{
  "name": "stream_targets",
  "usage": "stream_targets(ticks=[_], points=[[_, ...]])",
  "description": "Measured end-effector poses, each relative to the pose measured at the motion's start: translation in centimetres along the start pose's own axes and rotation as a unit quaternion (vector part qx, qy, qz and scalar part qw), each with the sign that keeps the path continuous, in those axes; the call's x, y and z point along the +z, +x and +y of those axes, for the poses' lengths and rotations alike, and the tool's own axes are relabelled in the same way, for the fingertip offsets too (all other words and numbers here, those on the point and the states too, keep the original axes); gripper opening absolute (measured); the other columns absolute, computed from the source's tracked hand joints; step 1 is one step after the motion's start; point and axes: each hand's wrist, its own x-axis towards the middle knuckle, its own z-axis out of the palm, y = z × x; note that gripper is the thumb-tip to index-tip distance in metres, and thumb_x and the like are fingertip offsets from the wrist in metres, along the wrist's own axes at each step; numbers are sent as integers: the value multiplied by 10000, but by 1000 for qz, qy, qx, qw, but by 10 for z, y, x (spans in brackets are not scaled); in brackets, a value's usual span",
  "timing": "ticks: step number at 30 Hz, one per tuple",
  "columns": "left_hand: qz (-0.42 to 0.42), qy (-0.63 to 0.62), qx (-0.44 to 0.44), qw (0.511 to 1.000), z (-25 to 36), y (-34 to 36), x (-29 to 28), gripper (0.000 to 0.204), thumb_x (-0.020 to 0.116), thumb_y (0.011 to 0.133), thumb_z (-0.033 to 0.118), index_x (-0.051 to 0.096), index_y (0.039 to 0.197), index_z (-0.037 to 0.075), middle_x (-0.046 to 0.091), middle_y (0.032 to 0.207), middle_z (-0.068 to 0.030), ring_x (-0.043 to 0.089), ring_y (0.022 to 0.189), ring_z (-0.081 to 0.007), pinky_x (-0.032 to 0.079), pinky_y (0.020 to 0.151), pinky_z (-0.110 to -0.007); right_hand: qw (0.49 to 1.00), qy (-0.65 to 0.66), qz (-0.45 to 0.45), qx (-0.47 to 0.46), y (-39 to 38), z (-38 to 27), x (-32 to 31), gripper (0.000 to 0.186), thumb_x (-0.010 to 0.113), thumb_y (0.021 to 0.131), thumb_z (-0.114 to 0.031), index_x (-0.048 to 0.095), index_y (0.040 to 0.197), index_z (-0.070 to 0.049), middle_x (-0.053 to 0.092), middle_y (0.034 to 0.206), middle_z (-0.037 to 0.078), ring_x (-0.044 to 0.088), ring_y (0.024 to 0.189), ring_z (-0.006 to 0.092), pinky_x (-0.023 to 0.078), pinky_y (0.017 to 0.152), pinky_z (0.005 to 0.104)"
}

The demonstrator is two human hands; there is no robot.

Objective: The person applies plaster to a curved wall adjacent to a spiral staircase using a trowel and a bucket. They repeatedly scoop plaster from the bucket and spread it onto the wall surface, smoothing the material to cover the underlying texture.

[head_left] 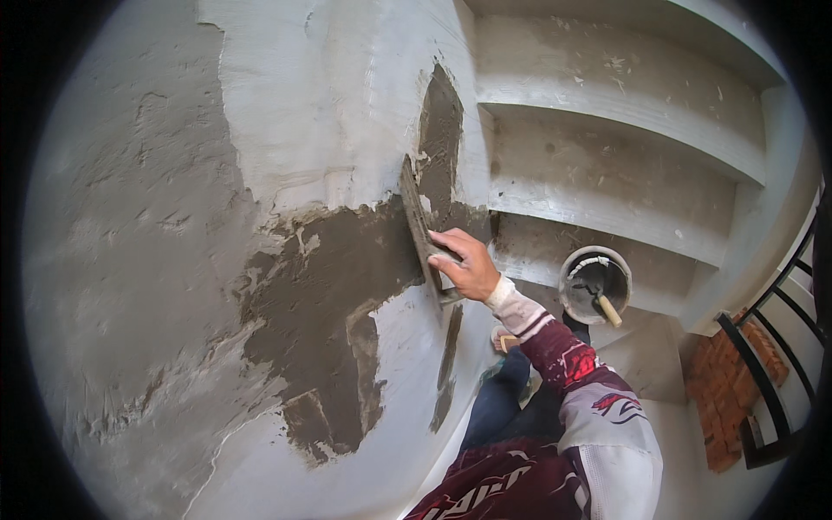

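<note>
My right hand point(469, 264) is closed around the handle of a long plastering trowel point(418, 221). Its narrow blade lies against the wall, tilted, with its upper end leaning to the left. Under and beside the blade spreads a patch of wet dark grey mortar point(321, 286), reaching left and down over the lighter wall. A narrower strip of mortar point(440, 130) runs up the wall above the trowel. Thin mortar streaks show below my hand. My left hand is out of the picture.
Concrete stairs point(607, 147) rise on the right. A round bucket point(569, 299) stands by the lower steps, with a wooden-handled trowel point(609, 309) and grey mix inside. At the lower right are a black metal railing point(754, 364) and stacked orange bricks point(715, 399). My feet are below.
</note>
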Motion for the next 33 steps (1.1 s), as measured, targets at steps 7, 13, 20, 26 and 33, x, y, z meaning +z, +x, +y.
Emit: stream_targets(ticks=[7, 13, 20, 26, 33], points=[[-5, -3, 0, 1000, -1, -3, 2, 599, 339, 1004, 421, 393, 1333, -77, 395, 1332, -243, 365, 1261, -484, 343, 1021, -614, 937, 141, 143, 287, 31, 78, -42, 412, 563, 960, -447, 643, 963, -43, 523, 687, -30, 458, 531, 48, 419, 467, 224], [-8, 1, 12, 1000, -6, -9, 4, 607, 333, 1004, 419, 380, 1348, -79, 390, 1355, -248, 359, 1272, -482, 338, 1024, -614, 944, 152, 109, 274, 58, 81, -28, 495, 553, 950, -517, 567, 741, -68, 461, 604, -51, 413, 485, 40, 363, 424, 228], [-10, -5, -16, 1000, -4, -7, -1, 618, 329, 1003, 427, 380, 1365, -72, 394, 1352, -255, 362, 1267, -483, 317, 1043, -604, 996, 50, 51, 54, 34, -32, 1, 343, 568, 979, -301, 667, 947, 26, 576, 694, -15, 486, 668, 53, 430, 588, 242], [2, -12, -16, 1000, -2, -3, 3, 624, 332, 1003, 439, 405, 1342, -79, 408, 1328, -258, 373, 1256, -474, 331, 1033, -607, 994, 57, 69, 55, 47, 3, -34, 341, 604, 942, -322, 701, 896, 2, 654, 712, 22, 570, 650, 104, 485, 612, 299], [-22, 31, -6, 999, -9, -19, 7, 629, 300, 1013, 421, 379, 1359, -98, 398, 1330, -298, 386, 1250, -482, 345, 1022, -605, 980, 73, 105, 152, 179, 83, -119, 399, 618, 932, -406, 611, 718, -69, 464, 600, -54, 408, 531, 53, 370, 482, 240]])
